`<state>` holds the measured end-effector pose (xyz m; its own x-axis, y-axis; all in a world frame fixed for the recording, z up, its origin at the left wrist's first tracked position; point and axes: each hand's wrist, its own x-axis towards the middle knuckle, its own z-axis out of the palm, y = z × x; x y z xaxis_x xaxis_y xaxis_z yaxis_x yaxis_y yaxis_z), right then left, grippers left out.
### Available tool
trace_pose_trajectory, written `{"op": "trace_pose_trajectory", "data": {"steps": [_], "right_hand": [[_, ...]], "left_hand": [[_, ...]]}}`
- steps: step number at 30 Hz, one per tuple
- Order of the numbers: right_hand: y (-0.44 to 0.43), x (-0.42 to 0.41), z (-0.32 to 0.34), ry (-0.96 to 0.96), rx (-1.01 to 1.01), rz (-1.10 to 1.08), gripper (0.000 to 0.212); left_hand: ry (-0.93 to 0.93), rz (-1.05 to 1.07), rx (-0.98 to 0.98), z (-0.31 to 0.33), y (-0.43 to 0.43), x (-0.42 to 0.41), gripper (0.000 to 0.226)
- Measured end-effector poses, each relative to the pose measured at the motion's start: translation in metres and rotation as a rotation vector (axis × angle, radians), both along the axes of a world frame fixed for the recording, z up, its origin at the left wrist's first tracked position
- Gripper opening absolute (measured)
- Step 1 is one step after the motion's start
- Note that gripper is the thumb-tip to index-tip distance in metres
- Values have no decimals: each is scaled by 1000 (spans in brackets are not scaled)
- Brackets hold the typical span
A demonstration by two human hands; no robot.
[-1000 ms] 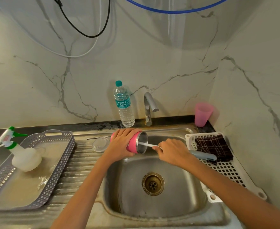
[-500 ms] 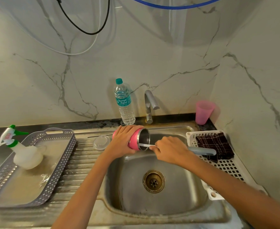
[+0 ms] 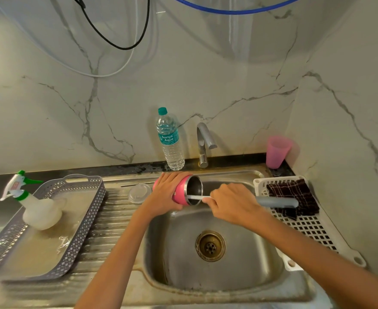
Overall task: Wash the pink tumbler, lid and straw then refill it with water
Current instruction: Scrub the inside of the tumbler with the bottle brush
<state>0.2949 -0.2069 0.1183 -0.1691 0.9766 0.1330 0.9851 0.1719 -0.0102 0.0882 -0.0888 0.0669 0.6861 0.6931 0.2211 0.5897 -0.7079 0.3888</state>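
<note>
Head view showed the stainless steel sink [image 3: 239, 277] lying under both hands, so that drips would fall toward its drain. On the ribbed drainboard [image 3: 116, 230] to its left stood a grey perforated plastic tray [image 3: 81, 219]. The left hand [image 3: 168, 192] had its fingers wrapped round the pink tumbler with a steel lining [image 3: 180, 195], holding it on its side over the basin's back edge with the mouth facing right, which I judge gave the brush a straight path in. The right hand [image 3: 232, 201] was curled tight round the grey-handled bottle brush [image 3: 277, 202], whose white shaft entered that mouth. The clear round plastic lid [image 3: 139, 192] lay on the drainboard just beside the tumbler, and a thin metal rod [image 3: 136, 184], probably the straw, lay behind it, both seemingly set aside for their own wash
</note>
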Motion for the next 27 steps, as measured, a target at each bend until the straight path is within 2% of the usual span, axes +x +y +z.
{"op": "trace_pose_trajectory", "data": {"steps": [3, 7, 10, 14, 18, 20, 23, 27], "right_hand": [[14, 12, 8, 16, -10, -59, 49], [14, 15, -12, 85, -81, -145, 50], [-2, -1, -20, 93, -80, -116, 49], [1, 7, 0, 106, -42, -90, 51], [2, 12, -1, 290, -223, -126, 49], [-5, 7, -9, 325, -249, -122, 47], [-13, 11, -16, 268, -189, -120, 42], [-8, 21, -20, 141, -112, -159, 51]], "left_hand": [[8, -6, 5, 1, -1, 2, 93], [8, -44, -6, 9, -4, 9, 94], [26, -25, 32, 12, -1, 12, 94], [88, 15, 31, 4, 0, 7, 93], [98, -16, 51, 4, -2, 9, 94], [124, 6, 69, 6, 1, 6, 95], [156, 30, 67, 9, 7, -1, 97], [158, 3, 133, 10, 8, 2, 97]]}}
